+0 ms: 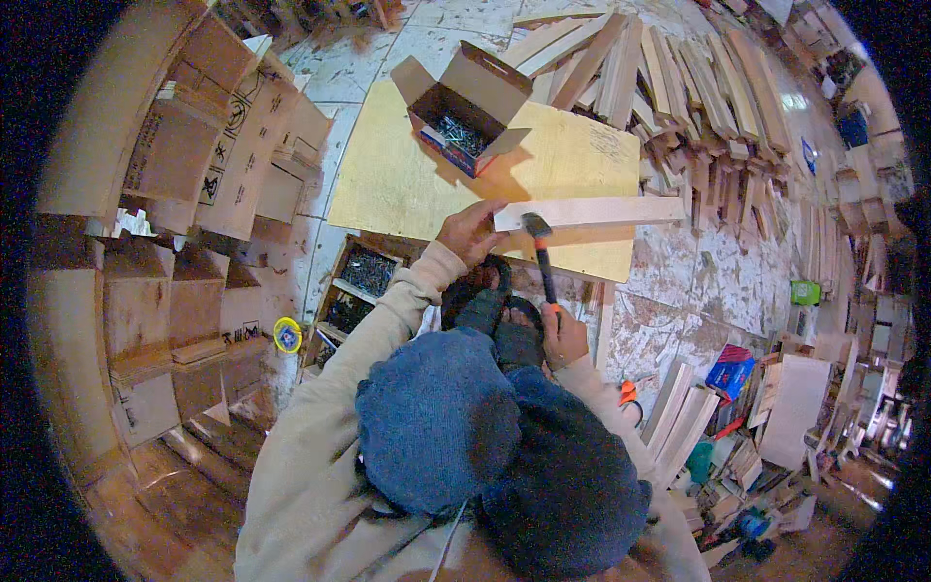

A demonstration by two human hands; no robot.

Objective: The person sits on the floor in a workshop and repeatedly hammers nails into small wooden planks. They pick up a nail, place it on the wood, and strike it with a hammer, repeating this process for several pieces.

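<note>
My left hand (469, 234) is closed at the left end of a pale wooden strip (601, 210). The strip lies crosswise over a yellowish plywood board (388, 179). Whether a nail is between my left fingers, I cannot make out. My right hand (564, 337) is wrapped round the lower handle of a hammer (547, 274), which has a black and orange grip. Its metal head appears over the strip, a little right of my left fingers; whether it touches the wood I cannot tell. An open cardboard box (464, 114) of loose metal fasteners stands on the board.
A wooden compartment tray (338, 291) with dark nails sits left of my legs. Stacked timber strips (669, 82) lie at the far right. Large cardboard cartons (208, 175) line the left side. Offcuts and a blue-red box (729, 372) are at the right.
</note>
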